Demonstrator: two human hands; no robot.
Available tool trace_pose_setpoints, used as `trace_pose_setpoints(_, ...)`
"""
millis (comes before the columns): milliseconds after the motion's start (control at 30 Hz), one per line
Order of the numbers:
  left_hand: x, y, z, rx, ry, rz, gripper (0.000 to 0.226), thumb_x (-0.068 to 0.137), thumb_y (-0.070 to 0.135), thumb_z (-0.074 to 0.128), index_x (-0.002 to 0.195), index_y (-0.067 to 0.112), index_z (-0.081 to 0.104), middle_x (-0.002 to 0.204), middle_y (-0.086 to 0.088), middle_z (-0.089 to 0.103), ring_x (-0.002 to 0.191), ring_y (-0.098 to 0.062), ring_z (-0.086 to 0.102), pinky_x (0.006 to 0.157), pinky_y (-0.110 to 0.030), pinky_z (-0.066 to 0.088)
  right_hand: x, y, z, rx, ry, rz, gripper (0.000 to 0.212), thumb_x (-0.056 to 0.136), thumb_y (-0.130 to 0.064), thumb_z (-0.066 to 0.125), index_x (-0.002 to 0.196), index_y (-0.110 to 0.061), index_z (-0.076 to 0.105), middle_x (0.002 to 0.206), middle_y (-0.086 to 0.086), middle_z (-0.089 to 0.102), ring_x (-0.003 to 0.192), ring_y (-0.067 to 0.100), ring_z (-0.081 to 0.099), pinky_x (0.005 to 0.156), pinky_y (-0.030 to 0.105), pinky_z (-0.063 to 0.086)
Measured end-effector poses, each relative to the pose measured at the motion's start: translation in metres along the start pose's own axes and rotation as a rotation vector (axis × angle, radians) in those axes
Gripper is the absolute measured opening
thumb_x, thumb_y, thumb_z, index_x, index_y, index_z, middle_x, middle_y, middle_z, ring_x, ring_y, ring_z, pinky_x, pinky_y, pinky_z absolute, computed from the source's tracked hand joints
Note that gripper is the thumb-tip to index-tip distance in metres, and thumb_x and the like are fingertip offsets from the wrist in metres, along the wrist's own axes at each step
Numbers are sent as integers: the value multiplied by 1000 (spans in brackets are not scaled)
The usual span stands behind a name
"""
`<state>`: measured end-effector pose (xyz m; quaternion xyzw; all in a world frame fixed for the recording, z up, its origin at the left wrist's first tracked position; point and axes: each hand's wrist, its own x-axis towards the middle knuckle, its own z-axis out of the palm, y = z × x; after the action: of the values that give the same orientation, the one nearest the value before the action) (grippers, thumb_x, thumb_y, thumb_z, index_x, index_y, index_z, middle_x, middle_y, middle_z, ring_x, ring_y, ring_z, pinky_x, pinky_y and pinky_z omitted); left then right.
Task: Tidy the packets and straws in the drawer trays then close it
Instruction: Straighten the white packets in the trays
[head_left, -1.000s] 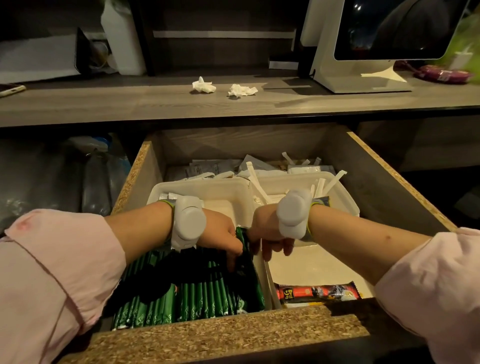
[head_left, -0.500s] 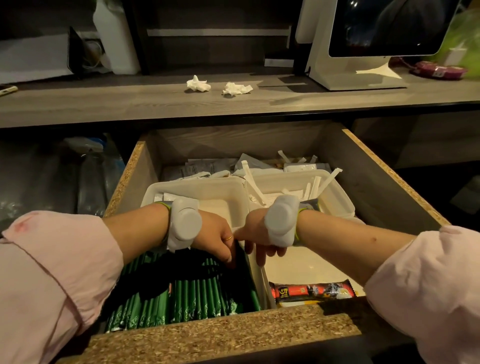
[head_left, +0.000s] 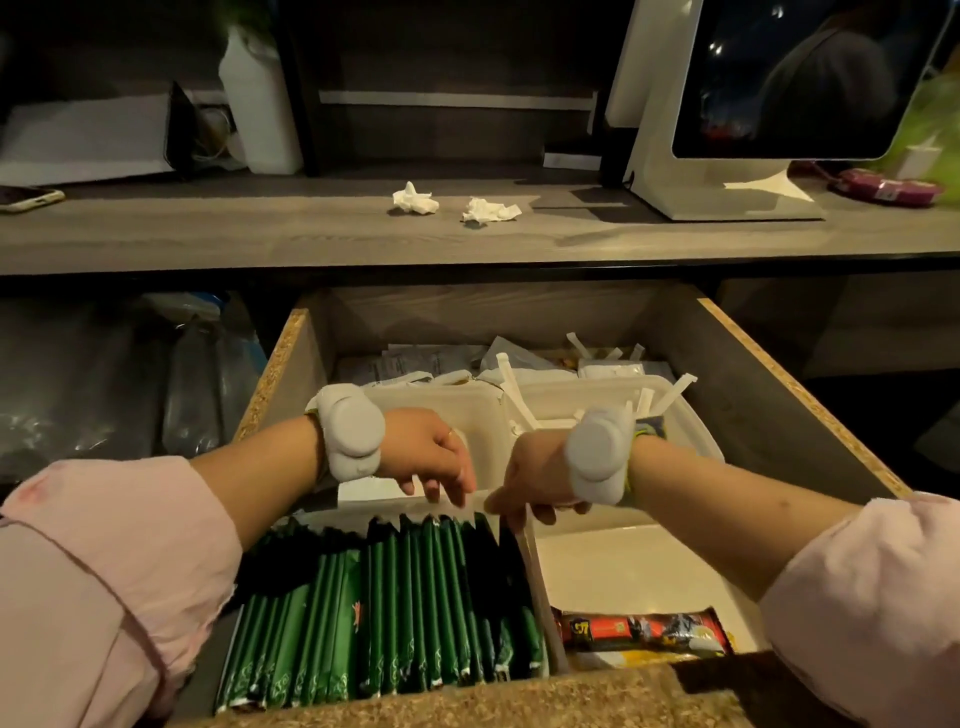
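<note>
Head view.

Drawer (head_left: 769, 358): chipboard-edged, pulled out beneath a grey wood countertop (head_left: 260, 234). 4 white trays inside, 2 near and 2 far.

Near-left tray (head_left: 543, 608): packed with green packets (head_left: 395, 597), standing on edge in a tight row, long sides touching, tops serrated.

Near-right tray (head_left: 623, 556): mostly bare floor, with 1 orange-red packet (head_left: 639, 630) lying flat across the near end.

Far-left tray (head_left: 478, 415): partly hidden behind the left hand, contents not readable.

Far-right tray (head_left: 691, 431): white paper-wrapped straws (head_left: 675, 387) poking up over the rim at mixed angles, 1 leaning over towards the far-left tray.

Loose pale sachets (head_left: 410, 364): scattered flat at the back of the drawer, behind the far trays.

Left hand (head_left: 426, 457): palm down over the far end of the green packets, fingers bent downward, tips just at the packet tops. Ring on 1 finger. Impossible to tell whether anything is pinched.

Right hand (head_left: 535, 483): just beside the left hand, above the wall between the 2 near trays, fingers curled under, thumb pointing left. Grip on anything not discernible.

Pale grey wrist bands (head_left: 350, 439) on both wrists, pink sleeves pushed up the forearms.

On the countertop: 2 crumpled tissues (head_left: 413, 200), a white-based screen (head_left: 727, 171), a phone (head_left: 28, 197) at the far left, and a pink pack (head_left: 872, 189) at the far right.
</note>
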<state>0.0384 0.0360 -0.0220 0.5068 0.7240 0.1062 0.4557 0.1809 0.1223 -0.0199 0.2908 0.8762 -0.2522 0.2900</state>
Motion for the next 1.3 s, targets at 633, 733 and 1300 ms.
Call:
trace_pose_setpoints(633, 100, 24, -27, -92, 529, -41, 24, 87, 5, 52, 84, 22, 68, 67, 6, 59, 55, -8, 49, 50, -15, 40, 111, 69, -53, 111, 292, -20, 39, 90, -43, 56, 112, -13, 69, 97, 3, 64, 84, 16, 52, 74, 26, 36)
trace_pose_setpoints(733, 97, 24, -31, -80, 589, -14, 23, 88, 8, 51, 81, 24, 66, 73, 8, 60, 63, -8, 52, 60, -20, 43, 96, 77, -73, 345, 441, -39, 37, 86, -41, 63, 100, -8, 73, 69, 0, 55, 62, 13, 49, 60, 24, 39)
trace_pose_setpoints(1300, 196, 73, 49, 311, 199, -44, 28, 83, 40, 64, 84, 12, 69, 77, 0, 57, 76, -19, 55, 68, -28, 44, 62, 146, -98, 280, 418, 325, 34, 95, -33, 49, 79, -8, 67, 70, 4, 58, 64, 18, 57, 61, 20, 49)
